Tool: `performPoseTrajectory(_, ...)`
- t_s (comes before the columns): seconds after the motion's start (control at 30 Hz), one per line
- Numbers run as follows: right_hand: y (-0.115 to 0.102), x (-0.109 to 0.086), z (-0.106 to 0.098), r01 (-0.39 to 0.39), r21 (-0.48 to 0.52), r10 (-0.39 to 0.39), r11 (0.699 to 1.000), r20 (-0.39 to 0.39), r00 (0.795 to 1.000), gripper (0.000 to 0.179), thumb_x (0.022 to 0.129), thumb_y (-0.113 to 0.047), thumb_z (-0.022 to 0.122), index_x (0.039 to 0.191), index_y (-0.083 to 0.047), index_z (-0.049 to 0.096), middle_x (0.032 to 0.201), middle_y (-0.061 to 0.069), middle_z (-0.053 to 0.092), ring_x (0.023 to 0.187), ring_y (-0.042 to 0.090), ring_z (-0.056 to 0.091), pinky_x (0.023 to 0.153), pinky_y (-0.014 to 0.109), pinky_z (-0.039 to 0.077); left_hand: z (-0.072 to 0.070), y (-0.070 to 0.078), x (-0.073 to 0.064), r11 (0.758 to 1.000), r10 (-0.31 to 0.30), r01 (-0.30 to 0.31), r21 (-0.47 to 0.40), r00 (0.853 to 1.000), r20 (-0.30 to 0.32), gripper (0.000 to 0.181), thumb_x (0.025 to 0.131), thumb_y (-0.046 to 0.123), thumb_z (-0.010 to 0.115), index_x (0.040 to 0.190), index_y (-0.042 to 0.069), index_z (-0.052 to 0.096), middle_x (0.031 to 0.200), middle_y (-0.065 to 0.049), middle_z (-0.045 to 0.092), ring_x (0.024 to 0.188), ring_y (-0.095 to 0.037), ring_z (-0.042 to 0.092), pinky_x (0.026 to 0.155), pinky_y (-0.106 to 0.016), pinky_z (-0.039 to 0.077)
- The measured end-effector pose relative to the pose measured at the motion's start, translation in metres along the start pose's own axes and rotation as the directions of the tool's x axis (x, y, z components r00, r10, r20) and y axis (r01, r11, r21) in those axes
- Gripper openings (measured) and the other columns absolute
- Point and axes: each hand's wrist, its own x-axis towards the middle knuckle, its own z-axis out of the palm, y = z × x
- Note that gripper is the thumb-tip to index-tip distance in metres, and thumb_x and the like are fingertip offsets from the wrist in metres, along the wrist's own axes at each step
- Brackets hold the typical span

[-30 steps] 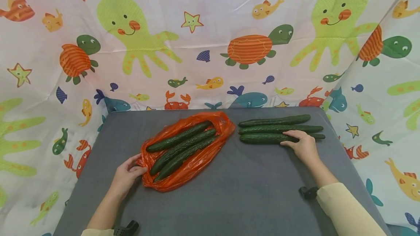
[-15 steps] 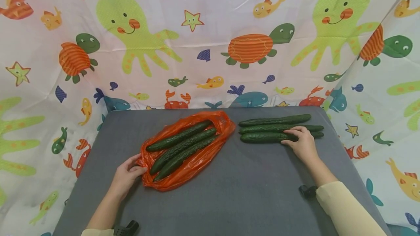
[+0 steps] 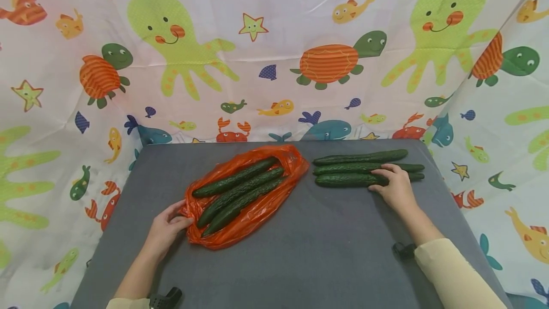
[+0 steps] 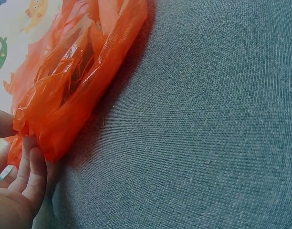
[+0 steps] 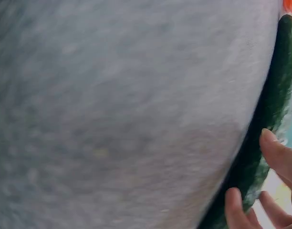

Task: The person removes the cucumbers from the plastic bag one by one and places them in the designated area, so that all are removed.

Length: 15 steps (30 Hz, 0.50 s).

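Observation:
An orange plastic bag [image 3: 261, 221] lies opened out on the table, with three dark green cucumbers [image 3: 240, 201] side by side in it. My left hand [image 3: 165, 230] pinches the bag's near left end; in the left wrist view, thumb and fingers [image 4: 37, 174] hold the gathered plastic. To the right of the bag lie three more cucumbers in a row: the far cucumber [image 3: 360, 157], the middle cucumber [image 3: 343, 169] and the near cucumber [image 3: 340, 180]. Around the near one, toward its right end, my right hand [image 3: 396, 190] holds on, thumb on the near side. It still rests on the table.
The grey cloth-covered table [image 3: 300, 266] stretches in front of both hands. Behind it and along both sides hangs a white curtain [image 3: 274, 94] printed with sea animals. A narrow strip of table separates the bag from the loose cucumbers.
Bag and cucumbers have stayed in place, and the left hand keeps its hold. The right hand has barely moved on the near cucumber. The head view has shifted slightly.

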Motion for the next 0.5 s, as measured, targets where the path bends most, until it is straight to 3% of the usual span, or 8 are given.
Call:
performPoseTrajectory(0.3,-0.030,0.006,-0.005,-0.041,-0.015,0.042,0.999,0.113,0.993,0.055,0.082,-0.017,0.085,0.130,-0.002,0.065,0.148,0.030,0.039,0.134,0.060,0.030,0.104,0.070,0.029,0.001,0.003,0.001,1.000,0.001,-0.002,0.015,1.000,0.006,0.073,0.093,0.025,0.075,0.156,0.016,0.039,0.146,-0.015,0.049,0.095,-0.004,0.065,0.084,-0.021,0.051)
performPoseTrajectory(0.5,-0.031,0.007,0.000,-0.027,-0.028,0.031,0.999,0.164,0.986,0.053,0.081,-0.015,0.085,0.128,-0.001,0.066,0.139,0.027,0.051,0.129,0.053,0.044,0.103,0.066,0.036,0.001,0.002,0.000,1.000,-0.009,0.009,0.019,1.000,0.009,0.074,0.093,0.026,0.075,0.157,0.016,0.037,0.148,-0.015,0.048,0.095,-0.003,0.065,0.084,-0.022,0.052)
